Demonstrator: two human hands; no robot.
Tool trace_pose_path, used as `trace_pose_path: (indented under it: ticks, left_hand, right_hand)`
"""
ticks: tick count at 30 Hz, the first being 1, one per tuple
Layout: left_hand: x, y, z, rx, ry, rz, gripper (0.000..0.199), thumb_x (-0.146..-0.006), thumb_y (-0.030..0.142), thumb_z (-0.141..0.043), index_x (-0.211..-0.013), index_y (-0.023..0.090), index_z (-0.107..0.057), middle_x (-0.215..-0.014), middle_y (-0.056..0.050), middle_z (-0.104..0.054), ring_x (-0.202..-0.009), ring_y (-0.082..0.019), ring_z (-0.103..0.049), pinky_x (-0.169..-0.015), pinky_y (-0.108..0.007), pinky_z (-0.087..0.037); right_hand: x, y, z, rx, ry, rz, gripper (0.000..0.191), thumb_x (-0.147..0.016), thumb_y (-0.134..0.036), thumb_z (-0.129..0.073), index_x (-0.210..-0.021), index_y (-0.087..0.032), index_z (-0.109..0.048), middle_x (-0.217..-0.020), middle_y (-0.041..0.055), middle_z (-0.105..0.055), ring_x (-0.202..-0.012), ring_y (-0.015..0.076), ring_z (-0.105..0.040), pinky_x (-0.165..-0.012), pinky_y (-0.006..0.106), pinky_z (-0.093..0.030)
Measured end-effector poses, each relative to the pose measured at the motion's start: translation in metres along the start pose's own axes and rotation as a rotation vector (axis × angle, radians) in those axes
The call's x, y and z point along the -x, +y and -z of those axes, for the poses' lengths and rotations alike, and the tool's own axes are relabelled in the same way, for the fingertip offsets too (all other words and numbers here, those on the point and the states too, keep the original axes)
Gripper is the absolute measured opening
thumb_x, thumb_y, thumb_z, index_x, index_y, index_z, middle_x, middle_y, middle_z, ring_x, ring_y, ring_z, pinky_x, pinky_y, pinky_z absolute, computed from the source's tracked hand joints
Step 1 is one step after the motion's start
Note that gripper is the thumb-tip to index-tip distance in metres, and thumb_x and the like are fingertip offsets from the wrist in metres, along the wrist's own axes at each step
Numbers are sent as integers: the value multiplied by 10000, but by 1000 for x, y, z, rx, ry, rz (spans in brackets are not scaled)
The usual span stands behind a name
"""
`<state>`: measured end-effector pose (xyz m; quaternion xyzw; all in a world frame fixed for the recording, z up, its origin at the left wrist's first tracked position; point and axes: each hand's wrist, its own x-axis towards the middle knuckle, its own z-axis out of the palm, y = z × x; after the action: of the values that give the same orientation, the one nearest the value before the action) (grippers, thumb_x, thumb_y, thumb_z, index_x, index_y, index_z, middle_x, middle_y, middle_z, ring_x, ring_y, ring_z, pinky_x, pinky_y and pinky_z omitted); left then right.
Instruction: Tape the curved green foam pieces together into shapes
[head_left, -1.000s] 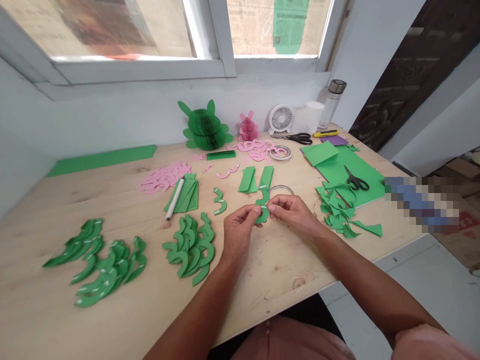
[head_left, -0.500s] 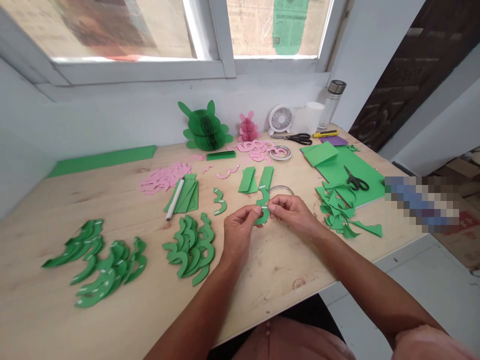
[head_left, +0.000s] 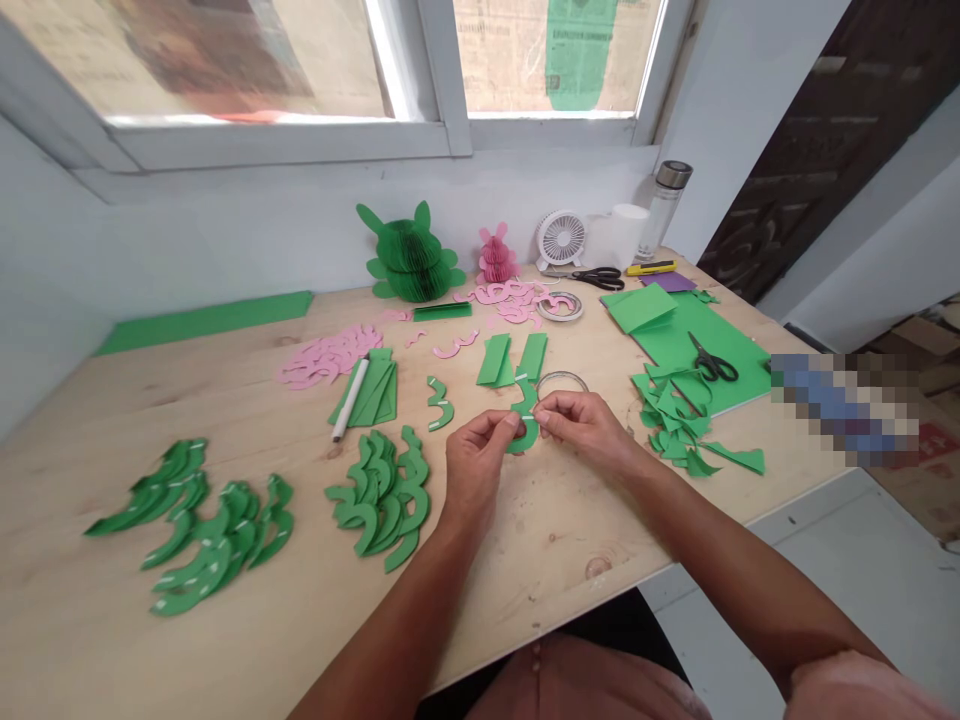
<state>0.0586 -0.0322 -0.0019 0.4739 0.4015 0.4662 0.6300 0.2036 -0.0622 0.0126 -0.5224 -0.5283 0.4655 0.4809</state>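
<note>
A wavy green paper cutout (head_left: pixel 527 438) with white strips on it is held above the table between my two hands. My left hand (head_left: pixel 480 460) pinches its left edge between thumb and fingers. At its right edge, the thumb and forefinger of my right hand (head_left: pixel 581 425) are pinched together at a white strip; whether they grip the paper or the strip's end, I cannot tell. Just behind the right hand lies a roll of tape (head_left: pixel 564 376), partly covered. Another green cutout with white strips (head_left: pixel 440 403) lies left of my hands. A pile of wavy green cutouts (head_left: pixel 381 495) is beside my left forearm.
More green cutouts (head_left: pixel 221 545) lie at the left, with a white marker (head_left: pixel 350 400) on folded green paper. Pink cutouts (head_left: pixel 330 357), a green paper figure (head_left: pixel 415 260) and a small fan (head_left: pixel 561 238) stand or lie farther back. Scissors (head_left: pixel 712 360) and green scraps (head_left: pixel 675 415) are at right.
The green cutout has shifted very slightly and tilted a little between my fingers. Both hands stay almost in the same place; the other things have not moved.
</note>
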Motion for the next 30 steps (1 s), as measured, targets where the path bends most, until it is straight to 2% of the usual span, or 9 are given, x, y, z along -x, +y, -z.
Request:
trace_pose_path:
  ticks: [11,17,21,30]
  left_hand:
    - [-1,0,0,-32,32,-22,169,-658,319,-669,-621,155,-653,-604,-5,-603,-575,-107,-513,-535,-213,-423]
    - [0,1,0,-46,27,-22,180,-667,324,-661,-614,153,-647,-605,-10,-597,-585,-111,-516,-539,-214,-427]
    - [1,2,-1,-56,6,-18,179,-676,318,-649,-607,153,-642,-601,-9,-587,-579,-108,-504,-534,-212,-422]
    - [0,0,0,-38,-26,-10,177,-690,321,-649,-629,154,-642,-604,1,-585,-572,-100,-503,-523,-203,-424]
  right_hand:
    - [2,-11,-2,-20,-35,-3,320,-814,-402,-517,-620,-149,-542,-557,-26,-481,-514,78,-416,-507,224,-310]
    - [2,-6,-3,-63,13,-90,222,-737,-358,-600,-731,-137,-579,-595,-31,-503,-521,72,-417,-509,220,-297]
    - [1,-4,-3,-88,29,-127,198,-699,-332,-628,-712,-141,-575,-560,-47,-483,-492,64,-393,-492,217,-281]
    - [1,-6,-2,-43,41,-99,201,-717,-340,-598,-692,-142,-576,-565,-28,-514,-499,74,-417,-495,219,-301]
